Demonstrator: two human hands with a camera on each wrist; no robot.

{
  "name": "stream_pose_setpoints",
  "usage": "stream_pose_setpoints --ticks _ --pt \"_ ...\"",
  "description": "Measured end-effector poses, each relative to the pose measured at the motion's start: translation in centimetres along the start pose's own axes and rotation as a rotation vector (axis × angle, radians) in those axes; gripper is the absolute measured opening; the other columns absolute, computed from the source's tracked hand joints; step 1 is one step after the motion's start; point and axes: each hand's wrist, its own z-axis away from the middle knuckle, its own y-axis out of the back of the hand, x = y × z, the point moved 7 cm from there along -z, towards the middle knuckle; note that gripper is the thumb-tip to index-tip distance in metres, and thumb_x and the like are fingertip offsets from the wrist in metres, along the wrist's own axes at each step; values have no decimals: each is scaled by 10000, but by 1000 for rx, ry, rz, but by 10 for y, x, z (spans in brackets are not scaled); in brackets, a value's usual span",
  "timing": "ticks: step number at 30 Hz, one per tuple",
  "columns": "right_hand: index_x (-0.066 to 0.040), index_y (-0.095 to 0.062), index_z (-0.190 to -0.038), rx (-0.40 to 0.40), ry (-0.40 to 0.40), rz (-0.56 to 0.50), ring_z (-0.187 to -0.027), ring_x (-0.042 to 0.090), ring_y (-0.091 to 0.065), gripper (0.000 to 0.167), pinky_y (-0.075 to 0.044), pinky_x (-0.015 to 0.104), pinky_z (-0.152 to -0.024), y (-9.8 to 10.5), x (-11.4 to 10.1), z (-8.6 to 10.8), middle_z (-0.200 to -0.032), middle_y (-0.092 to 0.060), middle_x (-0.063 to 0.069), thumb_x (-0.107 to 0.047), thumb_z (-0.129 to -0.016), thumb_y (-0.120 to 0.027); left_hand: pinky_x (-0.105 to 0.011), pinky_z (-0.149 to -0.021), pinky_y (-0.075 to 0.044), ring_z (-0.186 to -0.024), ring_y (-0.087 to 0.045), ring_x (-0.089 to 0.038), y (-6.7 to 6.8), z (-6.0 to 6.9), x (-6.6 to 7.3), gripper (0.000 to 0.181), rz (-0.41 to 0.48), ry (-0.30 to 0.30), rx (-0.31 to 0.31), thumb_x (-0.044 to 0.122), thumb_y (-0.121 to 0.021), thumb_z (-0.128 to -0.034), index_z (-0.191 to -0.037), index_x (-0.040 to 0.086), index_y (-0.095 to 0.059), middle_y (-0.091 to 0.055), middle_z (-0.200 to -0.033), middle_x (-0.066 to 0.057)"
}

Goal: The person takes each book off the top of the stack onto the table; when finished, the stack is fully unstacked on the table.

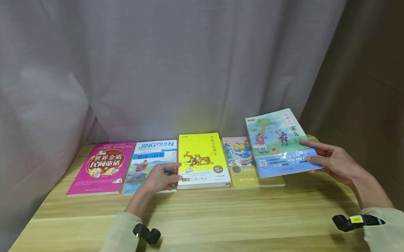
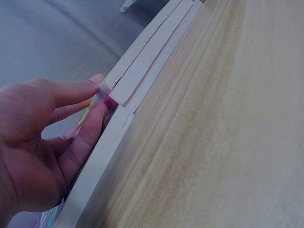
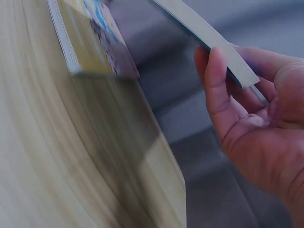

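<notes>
My right hand (image 1: 339,162) grips the right edge of a green-covered book (image 1: 274,137) with a blue lower band. That book is held up and tilted, partly over a yellow-bottomed book (image 1: 240,173); its pale page edge (image 3: 209,42) shows in the right wrist view. At the middle of the row, my left hand (image 1: 160,178) pinches the lower left edge of a bright yellow book (image 1: 201,156). In the left wrist view, thumb and fingers (image 2: 78,90) meet at that corner, where page blocks (image 2: 156,52) lie stacked. The left hand partly covers a blue book (image 1: 148,155).
A magenta book (image 1: 103,167) lies at the left end of the row. The wooden table (image 1: 207,224) extends in front of the books. A grey curtain (image 1: 171,63) hangs behind, with a darker drape (image 1: 374,75) at the right.
</notes>
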Motion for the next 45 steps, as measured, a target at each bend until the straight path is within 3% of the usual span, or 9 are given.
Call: stream_pose_setpoints --ticks 8,16,23,35,45 --pt "-432 -591 -1487 45 -94 160 -885 129 -751 558 -658 323 -764 38 16 5 -1074 -707 -231 -83 -1054 -638 -292 -614 -624 -696 -654 -165 1 0 -3 576 3 -1 1 61 -796 -920 -1466 29 -614 -708 -1171 -176" --pt "-586 -609 -1372 90 -205 196 -889 116 -729 515 -653 299 -778 68 36 10 -1024 -637 -265 -173 -1066 -642 -307 -626 -639 -696 -655 -157 2 -2 -5 568 8 -5 5 67 -798 -922 -1461 35 -621 -692 -1186 -178" --pt "-640 -627 -1268 92 -257 216 -903 117 -717 502 -641 303 -748 78 48 15 -1021 -637 -229 -182 -1063 -649 -298 -622 -630 -706 -655 -166 1 -1 -6 573 2 4 10 71 -801 -920 -1463 44 -621 -693 -1183 -168" --pt "-662 -634 -1170 108 -296 324 -856 122 -695 514 -626 294 -660 89 68 5 -1052 -663 -85 -159 -1067 -632 -297 -629 -630 -715 -667 -176 2 -2 -5 572 2 14 16 79 -804 -921 -1465 67 -627 -696 -1186 -158" --pt "-651 -616 -1284 169 -331 420 -843 144 -682 512 -608 296 -667 86 75 6 -1104 -664 66 -188 -1064 -621 -310 -644 -641 -733 -684 -187 1 -4 -7 563 -8 28 33 79 -808 -921 -1459 89 -640 -705 -1200 -150"
